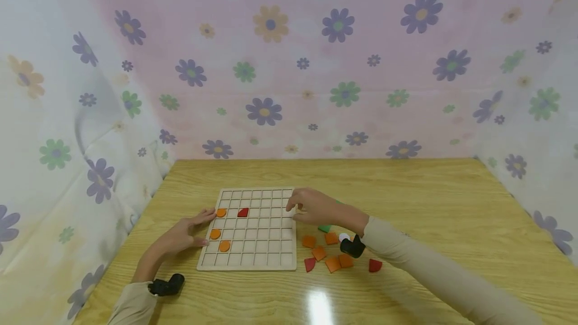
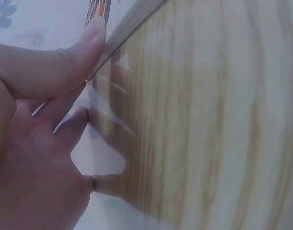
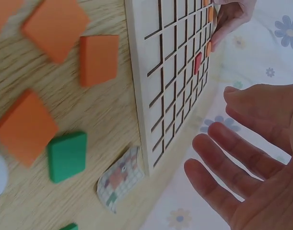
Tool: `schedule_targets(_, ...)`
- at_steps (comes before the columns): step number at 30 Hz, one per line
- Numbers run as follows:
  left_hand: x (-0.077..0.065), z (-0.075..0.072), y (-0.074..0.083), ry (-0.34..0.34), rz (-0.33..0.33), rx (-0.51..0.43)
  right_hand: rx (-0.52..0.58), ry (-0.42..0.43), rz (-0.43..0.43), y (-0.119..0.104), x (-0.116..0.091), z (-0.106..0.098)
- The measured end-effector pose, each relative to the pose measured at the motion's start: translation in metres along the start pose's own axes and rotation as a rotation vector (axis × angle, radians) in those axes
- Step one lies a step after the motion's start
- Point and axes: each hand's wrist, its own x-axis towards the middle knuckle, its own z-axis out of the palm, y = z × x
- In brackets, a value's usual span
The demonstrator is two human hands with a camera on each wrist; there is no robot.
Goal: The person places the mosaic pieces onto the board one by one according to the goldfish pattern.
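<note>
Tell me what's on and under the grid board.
On the grid board sit three orange discs and one red piece; the left hand touches its left edge. Whatever lies underneath is covered, so I can't tell.

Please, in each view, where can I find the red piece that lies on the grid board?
Head: the red piece is left of centre, below mid-height.
Left wrist: it is not visible there.
Right wrist: it is right of centre, in the upper half.
Shared landmark: the grid board; the left wrist view shows only part of it, at the top.
</note>
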Motion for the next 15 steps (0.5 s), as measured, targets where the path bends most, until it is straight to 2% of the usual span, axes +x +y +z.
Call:
schedule_targets(6,0.001,0.001,0.003,-0.003,-0.011,-0.004,-0.028,0.004,-0.011,0.002,-0.030,-0.010)
schedule_targets(15,0.001,0.001,0.003,0.009,-0.045,0.009,-0.028,-0.002,0.069,0.003,-0.072,-0.021)
